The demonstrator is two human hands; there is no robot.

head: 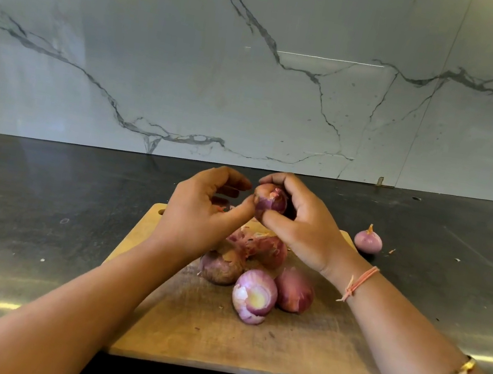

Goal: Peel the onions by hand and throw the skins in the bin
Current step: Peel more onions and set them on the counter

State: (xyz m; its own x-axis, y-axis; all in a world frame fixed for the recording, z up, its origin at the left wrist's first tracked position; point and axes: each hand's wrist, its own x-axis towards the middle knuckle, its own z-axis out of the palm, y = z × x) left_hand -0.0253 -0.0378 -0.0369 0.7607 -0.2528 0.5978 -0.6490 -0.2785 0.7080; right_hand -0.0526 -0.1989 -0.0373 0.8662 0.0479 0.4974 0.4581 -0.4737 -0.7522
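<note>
Two hands over a worn wooden board (197, 335): right hand (303, 229) grips a round, papery onion (270, 202); left hand (201, 212) touches it by thumb, fingers loosely curled.

A white marble-veined wall (260, 58) rises behind a dark, glossy counter (40, 201).

Head view, close, down toward countertop (40, 201).
</note>
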